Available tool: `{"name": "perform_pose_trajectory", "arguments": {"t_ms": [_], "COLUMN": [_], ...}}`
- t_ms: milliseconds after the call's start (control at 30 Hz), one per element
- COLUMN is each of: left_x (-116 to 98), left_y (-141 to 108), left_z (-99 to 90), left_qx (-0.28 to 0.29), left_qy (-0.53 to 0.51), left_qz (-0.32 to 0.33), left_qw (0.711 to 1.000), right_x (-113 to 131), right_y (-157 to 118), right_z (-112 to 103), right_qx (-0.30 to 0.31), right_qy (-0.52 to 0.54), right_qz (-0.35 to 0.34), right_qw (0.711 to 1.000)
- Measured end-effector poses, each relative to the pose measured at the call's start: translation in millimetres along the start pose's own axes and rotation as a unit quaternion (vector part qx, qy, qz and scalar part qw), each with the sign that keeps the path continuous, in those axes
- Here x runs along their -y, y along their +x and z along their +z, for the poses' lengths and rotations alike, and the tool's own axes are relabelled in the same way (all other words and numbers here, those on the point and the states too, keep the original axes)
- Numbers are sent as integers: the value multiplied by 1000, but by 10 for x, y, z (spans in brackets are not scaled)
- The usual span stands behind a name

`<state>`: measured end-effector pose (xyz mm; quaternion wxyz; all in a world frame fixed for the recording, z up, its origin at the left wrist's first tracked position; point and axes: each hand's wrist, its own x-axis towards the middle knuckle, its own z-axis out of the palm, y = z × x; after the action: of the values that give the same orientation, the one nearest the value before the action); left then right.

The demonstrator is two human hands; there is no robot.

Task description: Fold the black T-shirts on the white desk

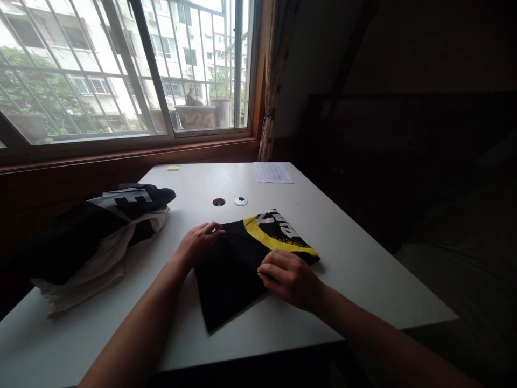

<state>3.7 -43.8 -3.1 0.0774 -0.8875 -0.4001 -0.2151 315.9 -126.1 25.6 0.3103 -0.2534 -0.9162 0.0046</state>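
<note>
A black printed shirt (230,269) lies folded on the white table, with a yellow band and grey lettering across its far right part. My left hand (200,240) is at the shirt's far left corner, thumb and fingers closed on the cloth there. Closer to me, my right hand (291,277) pinches the fabric at the shirt's right side, just below the yellow band. Its fingers are curled together, and the cloth between them is partly hidden. One flap of black cloth spreads toward the table's front edge between my forearms.
A heap of black and off-white clothes (109,231) lies on the left of the white table (375,285). Toward the back are a cable hole (218,202), its round cover (240,201), printed papers (273,172) and a yellow note (173,167). A barred window stands behind.
</note>
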Motion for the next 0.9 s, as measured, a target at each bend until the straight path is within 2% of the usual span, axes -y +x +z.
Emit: {"name": "perform_pose_trajectory", "arguments": {"t_ms": [133, 367, 500, 667, 733, 800, 900], "left_x": [81, 310, 398, 362, 338, 329, 359], "left_y": [-65, -256, -323, -343, -348, -357, -380], "left_z": [-145, -361, -438, -607, -683, -742, -750], "left_qx": [-11, 4, -18, -54, -42, -3, 57], "left_qy": [-34, -101, -110, -127, -144, -167, -202], "left_qz": [-5, -26, -41, -52, -53, -60, -106], "left_qw": [999, 995, 993, 989, 987, 984, 972], "right_x": [52, 164, 217, 275, 294, 311, 338], "right_y": [83, 222, 319, 413, 423, 416, 390], "right_z": [34, 193, 245, 248, 262, 287, 341], "right_qx": [10, 31, 13, -19, -17, -2, 31], "right_qy": [-5, 8, 14, 33, 35, 32, 16], "right_qz": [-17, -54, -73, -76, -86, -102, -126], "right_qw": [1000, 998, 997, 996, 996, 994, 991]}}
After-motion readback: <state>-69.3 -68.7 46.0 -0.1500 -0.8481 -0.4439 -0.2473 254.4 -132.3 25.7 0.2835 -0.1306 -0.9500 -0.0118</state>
